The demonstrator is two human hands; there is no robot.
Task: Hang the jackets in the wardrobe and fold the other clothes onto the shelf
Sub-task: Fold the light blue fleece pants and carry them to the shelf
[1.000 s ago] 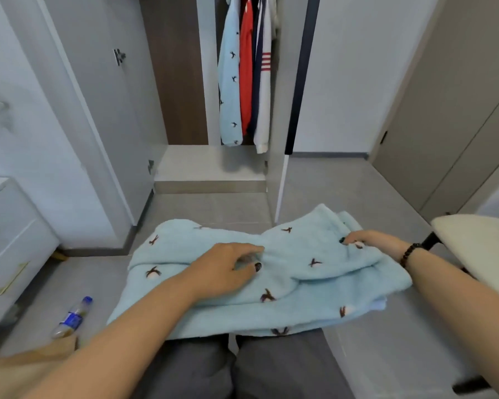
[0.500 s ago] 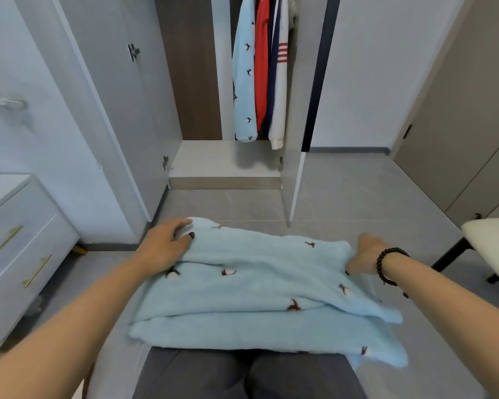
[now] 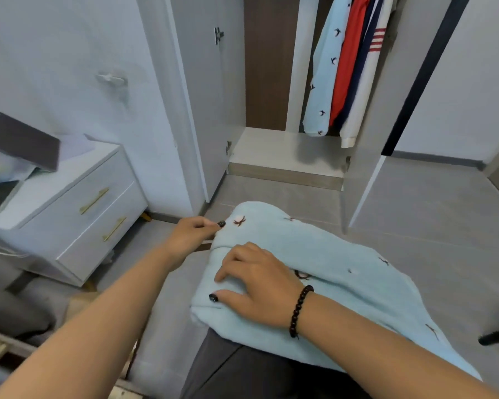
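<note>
One folded pale-blue fleece garment [image 3: 314,272] lies on the lap; the left hand [image 3: 192,236] pinches its far corner, the right hand [image 3: 254,286] presses it flat-fingered. Three jackets [image 3: 346,67] hang in the open white wardrobe [image 3: 285,156].

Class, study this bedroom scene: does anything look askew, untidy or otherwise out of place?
Mostly tidy. One oddity: a dark flat board sits tilted on the white nightstand, propped on crumpled paper and plastic rather than lying flat. The light blue garment on the lap is merely mid-fold.

On my left I've got a white dresser [image 3: 69,203] with gold handles [image 3: 94,200], a dark box [image 3: 23,141] tilted on top of it. Grey tile floor [image 3: 429,214], and a wall hook [image 3: 111,79] above the dresser.
</note>
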